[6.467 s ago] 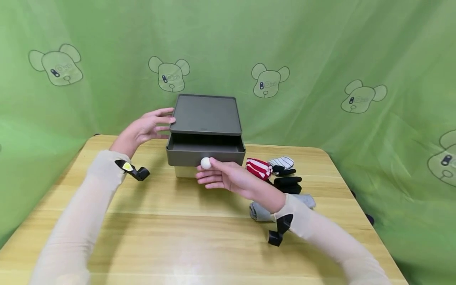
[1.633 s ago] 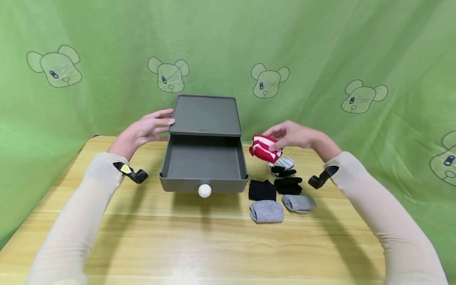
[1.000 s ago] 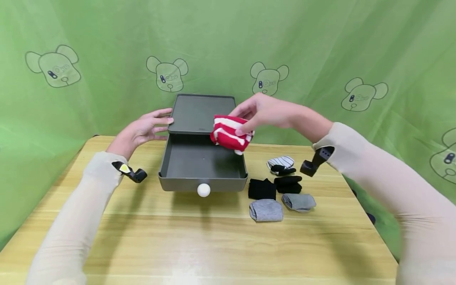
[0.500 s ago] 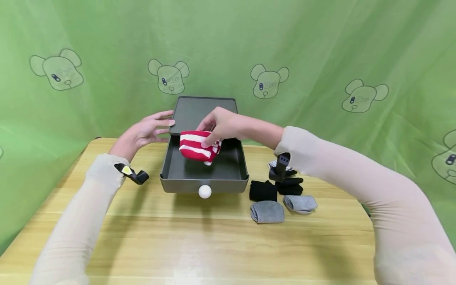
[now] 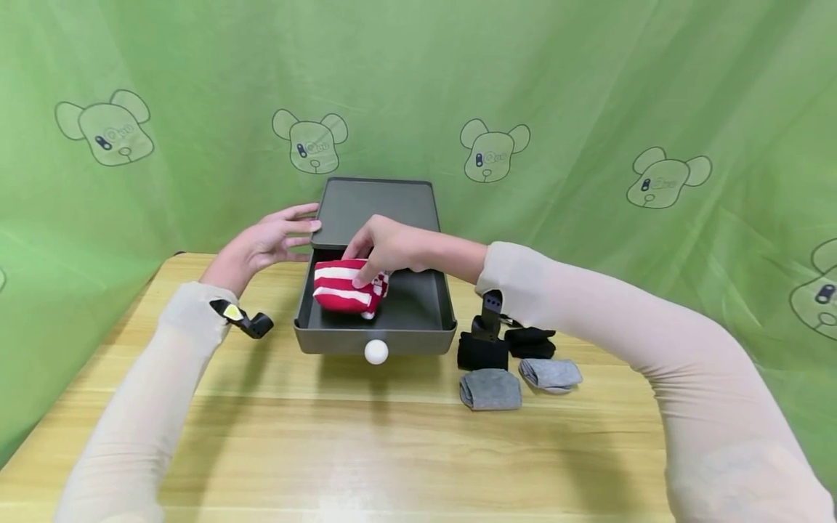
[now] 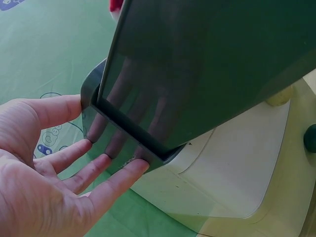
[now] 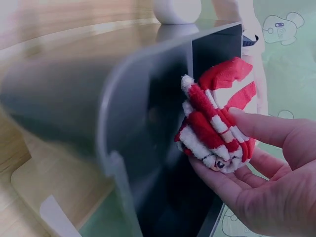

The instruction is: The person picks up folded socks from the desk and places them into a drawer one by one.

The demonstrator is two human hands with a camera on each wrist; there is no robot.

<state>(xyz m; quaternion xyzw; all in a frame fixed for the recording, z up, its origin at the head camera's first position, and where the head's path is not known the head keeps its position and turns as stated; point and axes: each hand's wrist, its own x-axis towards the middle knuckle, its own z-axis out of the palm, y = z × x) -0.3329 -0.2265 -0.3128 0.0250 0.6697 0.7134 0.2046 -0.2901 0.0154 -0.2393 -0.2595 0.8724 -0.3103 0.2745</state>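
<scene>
A dark grey drawer box (image 5: 379,207) stands at the back of the table, its drawer (image 5: 418,305) pulled out, with a round white knob (image 5: 375,352) on the front. Thumb and fingers of my right hand (image 5: 395,245) pinch a folded pair of red-and-white striped socks (image 5: 341,287), low in the left part of the drawer. The right wrist view shows the socks' fuzzy striped cuffs (image 7: 202,131) by the drawer wall. My left hand (image 5: 267,238) has its fingers spread against the box's left side; in the left wrist view the fingertips (image 6: 140,165) touch the dark casing.
To the right of the drawer lie folded socks: a black pair (image 5: 480,357), another black pair (image 5: 532,343), a grey pair (image 5: 490,390) and a lighter grey pair (image 5: 551,375). My right forearm (image 5: 588,305) passes over that side. A green curtain (image 5: 575,109) hangs behind the table.
The drawer was pulled out by its knob. My right hand picked up the striped socks from the table, carried them left and lowered them into the drawer. My left hand stayed at the box.
</scene>
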